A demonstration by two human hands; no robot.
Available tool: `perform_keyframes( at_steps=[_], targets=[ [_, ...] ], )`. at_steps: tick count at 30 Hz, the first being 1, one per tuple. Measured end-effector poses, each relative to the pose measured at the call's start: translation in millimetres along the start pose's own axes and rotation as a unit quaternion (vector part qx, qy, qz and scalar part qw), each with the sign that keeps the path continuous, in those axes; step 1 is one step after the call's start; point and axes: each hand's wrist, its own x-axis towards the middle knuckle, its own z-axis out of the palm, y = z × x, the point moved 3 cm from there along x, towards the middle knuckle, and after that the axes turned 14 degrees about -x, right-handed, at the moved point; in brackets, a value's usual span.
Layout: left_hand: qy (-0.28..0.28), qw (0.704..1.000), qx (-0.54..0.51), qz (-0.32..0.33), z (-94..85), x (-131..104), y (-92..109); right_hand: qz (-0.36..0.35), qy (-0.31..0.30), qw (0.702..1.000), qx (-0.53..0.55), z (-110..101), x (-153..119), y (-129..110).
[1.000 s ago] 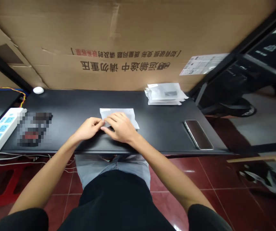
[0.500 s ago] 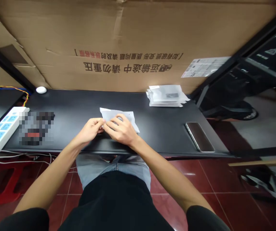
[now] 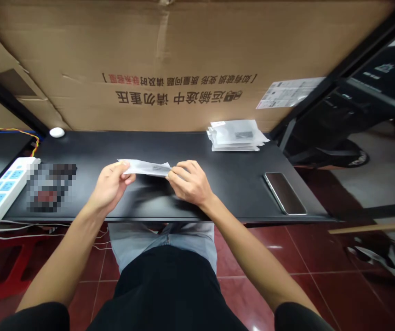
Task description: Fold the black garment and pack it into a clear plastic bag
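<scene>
A translucent white plastic bag (image 3: pixel 145 168) with a dark printed patch near its right end is held up above the black table (image 3: pixel 94 147). My left hand (image 3: pixel 113 180) pinches its left end between thumb and fingers. At the other end, the fingers of my right hand (image 3: pixel 191 181) are closed on the bag's right edge. A stack of similar bags (image 3: pixel 233 133) lies at the back right of the table, against the cardboard.
A phone (image 3: pixel 285 193) lies at the table's right side. At the left are a white power strip (image 3: pixel 9 188), a pixelated object (image 3: pixel 50 187) and a white rounded object (image 3: pixel 57 132). A cardboard sheet (image 3: pixel 183 46) stands along the back edge; cables (image 3: pixel 21 236) hang at the front left.
The bag has been raised off the table and tilted, now stretched between both hands. My left hand has moved left, my right hand slightly right, so they are farther apart.
</scene>
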Motion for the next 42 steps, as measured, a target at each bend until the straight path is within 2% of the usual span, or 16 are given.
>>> perform_keyframes(
  at_steps=[4, 8, 10, 13, 16, 18, 19, 21, 23, 26, 28, 30, 32, 35, 38, 42],
  targets=[
    [0.03, 0.998, -0.041, 0.037, -5.1, -1, 17, 0.036, 0.066, 0.997, 0.01, -1, -19, 19],
    [0.001, 0.999, -0.022, 0.036, 2.8, -6, 22, 0.058, 0.106, 0.991, 0.058, -6, -31, 29],
    [-0.023, 0.999, -0.002, 0.037, 15.9, -9, 20, 0.079, 0.103, 0.983, 0.13, -11, -29, 25],
    [-0.071, 0.996, 0.05, 0.029, 45.4, -13, 11, 0.075, 0.059, 0.965, 0.244, -17, -16, 5],
    [-0.12, 0.989, 0.086, 0.025, 73.0, -14, 3, 0.068, 0.026, 0.957, 0.28, -22, -3, -12],
    [-0.15, 0.983, 0.097, 0.034, 81.5, -12, 1, 0.073, 0.027, 0.961, 0.264, -27, 2, -4],
    [-0.165, 0.98, 0.105, 0.04, 81.5, -11, 0, 0.073, 0.03, 0.967, 0.242, -30, 3, 8],
    [-0.187, 0.97, 0.145, 0.051, 71.4, -5, -3, 0.075, 0.039, 0.983, 0.165, -41, 2, 47],
    [-0.177, 0.953, 0.236, 0.068, 48.6, 4, -8, 0.085, 0.049, 0.994, 0.056, -53, 0, 105],
    [-0.116, 0.89, 0.425, 0.118, 1.0, 24, -19, 0.109, 0.054, 0.987, -0.102, -63, -9, 200],
    [-0.081, 0.845, 0.505, 0.159, -29.4, 40, -25, 0.123, 0.023, 0.98, -0.153, -56, -18, 253],
    [-0.065, 0.808, 0.559, 0.174, -53.6, 55, -30, 0.116, -0.05, 0.977, -0.17, -38, -28, 288],
    [-0.068, 0.783, 0.594, 0.171, -69.1, 66, -35, 0.11, -0.102, 0.974, -0.171, -18, -40, 309],
    [-0.086, 0.767, 0.617, 0.155, -78.0, 75, -44, 0.102, -0.134, 0.976, -0.141, 6, -53, 320],
    [-0.084, 0.785, 0.598, 0.137, -79.3, 78, -52, 0.095, -0.151, 0.978, -0.108, 19, -59, 321],
    [-0.05, 0.815, 0.562, 0.133, -80.9, 84, -52, 0.09, -0.188, 0.972, -0.112, 28, -61, 316]
  ],
)
